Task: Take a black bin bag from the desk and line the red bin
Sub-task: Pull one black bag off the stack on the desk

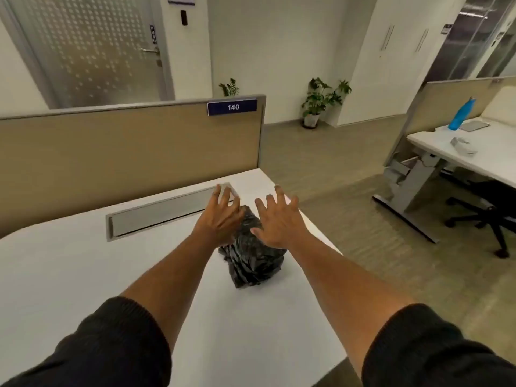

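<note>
Glossy crinkled plastic bin bag point(252, 255)

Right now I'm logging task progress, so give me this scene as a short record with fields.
bag: crumpled black bin bag lying on the white desk
left hand: open, fingers spread, over the bag's left side
right hand: open, fingers spread, over its right side
grasp: not yet closed
red bin: not in view

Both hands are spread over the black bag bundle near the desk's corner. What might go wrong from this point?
1. The black bin bags lie as a crumpled bundle, so the left hand and right hand may lift several bags, not one.
2. The bundle sits close to the desk edge on the right; a nudge could push it off.
3. No red bin is in view, so it has yet to be found.
</note>
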